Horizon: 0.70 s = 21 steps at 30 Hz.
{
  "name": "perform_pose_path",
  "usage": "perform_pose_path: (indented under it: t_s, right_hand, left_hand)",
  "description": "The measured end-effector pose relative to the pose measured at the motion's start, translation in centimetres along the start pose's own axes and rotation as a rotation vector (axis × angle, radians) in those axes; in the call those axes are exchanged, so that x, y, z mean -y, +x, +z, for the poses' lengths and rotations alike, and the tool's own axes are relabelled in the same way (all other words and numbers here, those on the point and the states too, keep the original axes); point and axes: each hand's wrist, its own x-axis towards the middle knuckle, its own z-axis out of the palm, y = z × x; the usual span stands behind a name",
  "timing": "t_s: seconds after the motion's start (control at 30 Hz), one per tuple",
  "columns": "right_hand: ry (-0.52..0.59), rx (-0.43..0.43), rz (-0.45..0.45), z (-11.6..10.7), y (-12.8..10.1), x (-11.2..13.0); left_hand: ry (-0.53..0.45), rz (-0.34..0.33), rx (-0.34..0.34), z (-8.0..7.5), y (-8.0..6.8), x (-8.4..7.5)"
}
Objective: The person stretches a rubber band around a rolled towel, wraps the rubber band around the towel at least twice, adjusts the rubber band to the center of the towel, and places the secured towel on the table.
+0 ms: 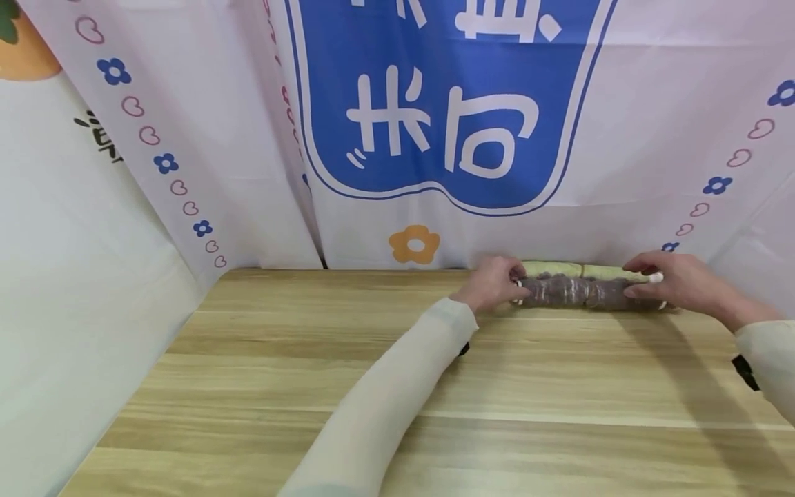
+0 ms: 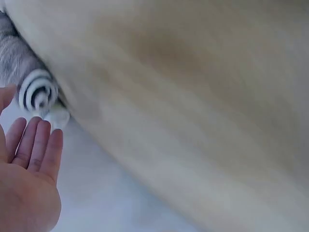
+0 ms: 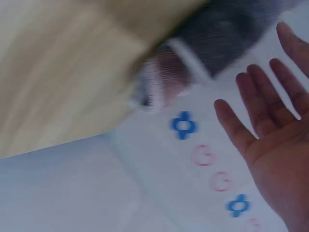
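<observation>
Wooden bench [image 1: 435,386] by the backdrop: both flat-fingered hands, left [image 1: 491,283] and right [image 1: 673,281], press the grey roll's [image 1: 580,291] ends; uneven pressure could unroll it

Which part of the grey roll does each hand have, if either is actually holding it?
Neither grips it. The left hand and right hand sit at opposite ends of the grey roll; the wrist views show both with straight, open fingers.
</observation>
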Motion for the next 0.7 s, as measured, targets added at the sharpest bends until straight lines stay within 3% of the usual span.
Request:
perform_pose_path:
  t_s: [0.23, 0.4, 0.53, 0.7]
  right_hand:
    - [0.003, -0.001, 0.052, -0.7, 2.2, 5.9]
    - [0.030, -0.061, 0.031, 0.1, 3.6, 9.8]
    - [0.024, -0.129, -0.015, 2.3, 4.3, 12.3]
    - [0.047, -0.184, 0.006, 6.0, 5.3, 15.6]
  left_hand:
    - [0.175, -0.018, -0.017, -3.9, -1.2, 1.6]
    - [0.306, -0.053, -0.109, -5.2, -2.4, 2.6]
    - [0.365, -0.083, -0.194, -5.4, -4.1, 3.6]
    - [0.372, -0.137, -0.240, -5.9, -6.3, 5.0]
